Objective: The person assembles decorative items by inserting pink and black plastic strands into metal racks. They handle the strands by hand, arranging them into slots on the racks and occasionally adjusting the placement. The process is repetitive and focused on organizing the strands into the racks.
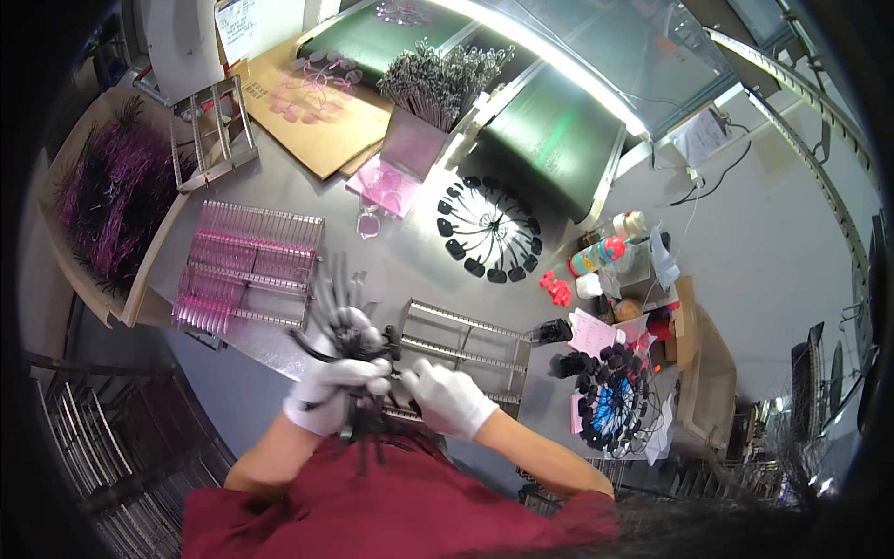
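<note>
Glowing beyond gloved hands (340, 382) (447, 399), 1 tube (562, 61) lights the metal table (405, 265).

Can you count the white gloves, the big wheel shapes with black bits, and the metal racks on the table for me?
Left glove and right glove: 2
Middle wheel and blue-centred wheel: 2
Rack with pink pieces, rack by the gloves, upper-left rack: 3
Total: 7

Two gloved hands (349, 380) (442, 399), two rings of black pieces (494, 225) (615, 401), two green belts (554, 135) (377, 39)
</note>
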Tool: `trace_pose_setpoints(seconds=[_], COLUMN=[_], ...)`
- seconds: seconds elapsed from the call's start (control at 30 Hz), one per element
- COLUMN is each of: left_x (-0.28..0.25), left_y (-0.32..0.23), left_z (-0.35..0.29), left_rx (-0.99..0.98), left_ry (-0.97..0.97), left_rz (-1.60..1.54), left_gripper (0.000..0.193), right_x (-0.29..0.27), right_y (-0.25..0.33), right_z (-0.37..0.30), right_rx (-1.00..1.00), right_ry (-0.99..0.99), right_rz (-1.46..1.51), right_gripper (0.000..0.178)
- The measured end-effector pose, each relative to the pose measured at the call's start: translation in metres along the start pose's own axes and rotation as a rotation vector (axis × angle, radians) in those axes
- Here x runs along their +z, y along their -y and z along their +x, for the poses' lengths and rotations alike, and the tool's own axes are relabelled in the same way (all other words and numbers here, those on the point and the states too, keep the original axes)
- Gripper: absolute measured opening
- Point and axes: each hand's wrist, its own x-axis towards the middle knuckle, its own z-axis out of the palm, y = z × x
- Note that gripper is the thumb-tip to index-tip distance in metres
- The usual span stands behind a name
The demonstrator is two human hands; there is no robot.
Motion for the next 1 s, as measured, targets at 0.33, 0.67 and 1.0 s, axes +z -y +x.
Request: trace_pose_setpoints(seconds=[0.33,0.67,1.0], left_x=[0.015,-0.007,-0.009], left_y=[0.001,-0.036,0.059], left_z=[-0.008,0.013,0.049], left_rx=[-0.008,0.142,0.74], left_ry=[-0.005,0.057,0.391], left_rz=[0.041,0.592,1.399], left_gripper=[0.056,0.054,0.049], right_x=[-0.027,-0.034,0.004], right_y=[-0.017,-0.009,0.009], right_z=[0.029,0.018,-0.038], right_rx=[-0.091,-0.285,0.206], right_ry=[-0.253,-0.536,-0.301], right_rz=[-0.02,0.152,1.914], right_gripper=[0.044,0.058,0.11])
